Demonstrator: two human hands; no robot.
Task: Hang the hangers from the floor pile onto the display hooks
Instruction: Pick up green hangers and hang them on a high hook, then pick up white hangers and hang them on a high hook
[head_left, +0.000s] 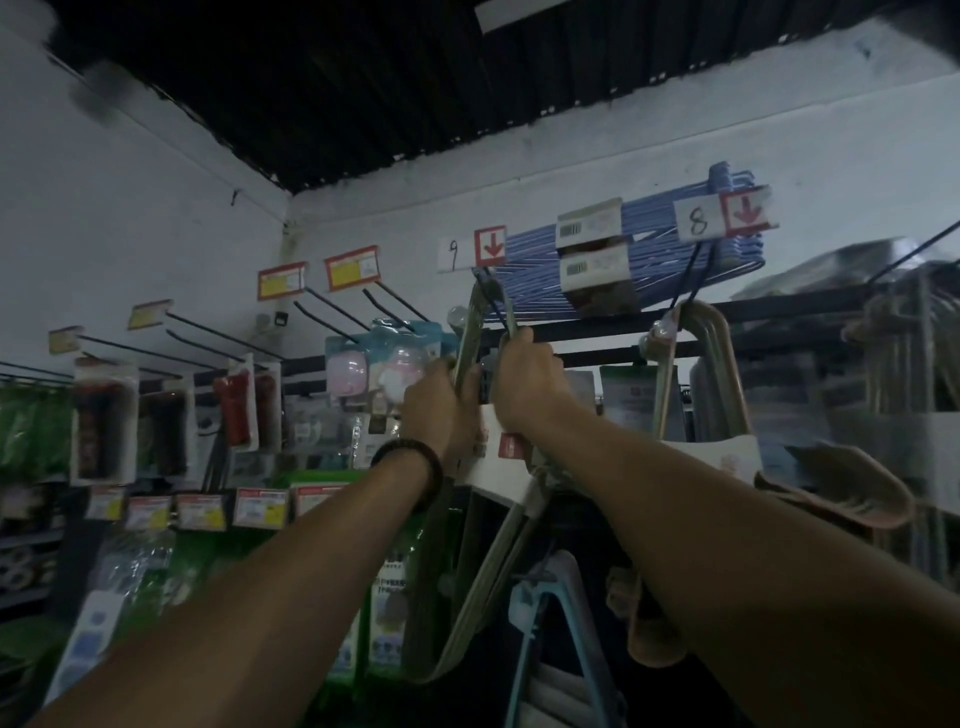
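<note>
Both my arms reach up to a black display hook (493, 304) under the tag marked 9. My left hand (439, 402) and my right hand (524, 379) are each shut on the hook end of a pack of beige hangers (480, 561), which carries a white paper band (501, 470). The pack's curved tops loop over the display hook. Its long bodies hang down between my forearms. A second banded pack of beige hangers (706, 374) hangs on the neighbouring hook under the tag marked 8.
Blue hangers (649, 254) lie stacked on the shelf behind the tags. Several bare black hooks (332, 317) stick out at the left above packaged goods (244, 405). A light blue hanger (540, 623) hangs below. More goods crowd the right side.
</note>
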